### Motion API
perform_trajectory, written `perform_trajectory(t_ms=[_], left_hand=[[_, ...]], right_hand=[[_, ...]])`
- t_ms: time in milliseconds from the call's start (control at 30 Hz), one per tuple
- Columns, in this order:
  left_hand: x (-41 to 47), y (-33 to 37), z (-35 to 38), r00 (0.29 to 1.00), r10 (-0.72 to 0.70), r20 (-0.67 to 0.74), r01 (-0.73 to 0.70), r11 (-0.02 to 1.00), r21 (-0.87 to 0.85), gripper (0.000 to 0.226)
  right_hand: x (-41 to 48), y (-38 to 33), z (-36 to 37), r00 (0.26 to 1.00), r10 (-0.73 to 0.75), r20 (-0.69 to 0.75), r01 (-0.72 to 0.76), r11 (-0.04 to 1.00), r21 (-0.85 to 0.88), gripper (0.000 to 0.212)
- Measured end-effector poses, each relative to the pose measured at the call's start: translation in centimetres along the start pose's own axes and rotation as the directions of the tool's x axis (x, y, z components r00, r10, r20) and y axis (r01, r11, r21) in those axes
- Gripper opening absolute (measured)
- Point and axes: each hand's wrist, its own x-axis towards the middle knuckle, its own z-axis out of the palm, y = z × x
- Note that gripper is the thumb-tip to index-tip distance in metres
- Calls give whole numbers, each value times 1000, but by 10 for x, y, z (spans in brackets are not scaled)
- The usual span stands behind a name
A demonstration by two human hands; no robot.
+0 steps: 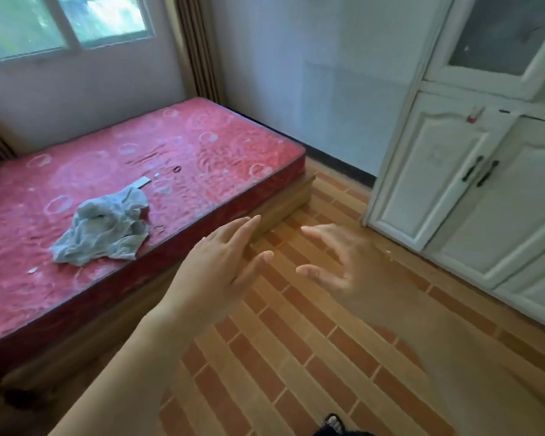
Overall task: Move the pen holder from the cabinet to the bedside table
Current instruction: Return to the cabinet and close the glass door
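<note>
Looking like barely started tbh. Your left hand [221, 262] and right hand [343, 265] both spread wide, holding nothing, hovering over floor. Pen holder nowhere visible, bedside table neither. Cabinet [453, 184] doors closed on your right, so whole fetch-and-carry remains.

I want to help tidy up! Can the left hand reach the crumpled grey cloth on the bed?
Probably yes. The left hand is open and empty, just beside the bed's edge, and the grey cloth lies near that edge with nothing between them.
</note>
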Motion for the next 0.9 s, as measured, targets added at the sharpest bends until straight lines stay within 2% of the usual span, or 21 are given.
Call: perform_trajectory(t_ms=[200,367,567,900], left_hand=[[124,108,55,958,274,90,-275,961,-2,70],[186,188,91,880,457,129,-450,889,-81,65],[235,275,135,739,641,207,-615,768,-178,64],[338,397,213,450,868,209,-819,494,-292,70]], right_hand=[[-24,102,-85,963,221,-155,-225,974,-3,58],[-63,164,-142,876,379,-299,-395,919,8,55],[-110,217,-184,710,559,-429,-594,802,61,60],[-140,296,-251,433,668,-605,-761,631,153,54]])
